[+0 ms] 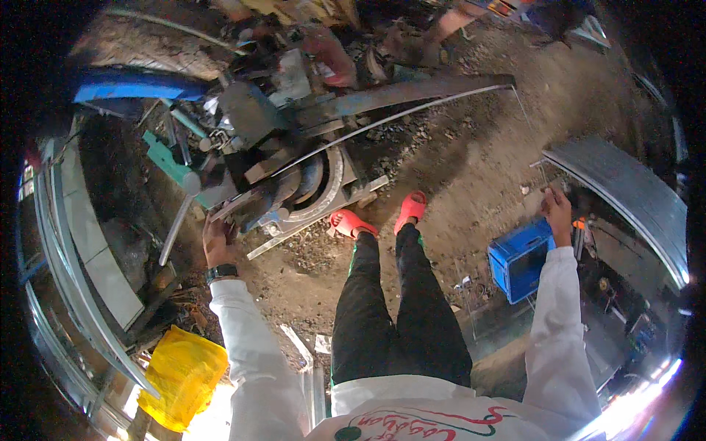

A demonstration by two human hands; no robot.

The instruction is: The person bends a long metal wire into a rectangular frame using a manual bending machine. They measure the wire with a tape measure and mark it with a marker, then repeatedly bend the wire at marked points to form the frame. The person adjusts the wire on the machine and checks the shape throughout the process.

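While your left hand (216,239) is resting at the near left side of the machine (342,180), its fingers are partly bending against the dark metalwork there — whether they are gripping any of it, you cannot tell from this view. Your right hand (557,209) is hanging well apart, out to the right, its fingers half curling toward the thumb; you cannot tell whether they are holding anything.

The machine is standing on the ground (485,176) ahead of your left foot, its curved rim facing you. Across its top a thin strip (412,110) is running up to the right, lying just beside a dark beam (448,87) and ending near that beam's far tip.

Close by your right wrist a blue crate (503,272) is sitting, and a grey panel (621,198) is slanting beyond that hand. You are wearing red sandals (415,207) and a dark watch (220,273) — on the left wrist. A yellow sack (184,375) is lying at lower left.
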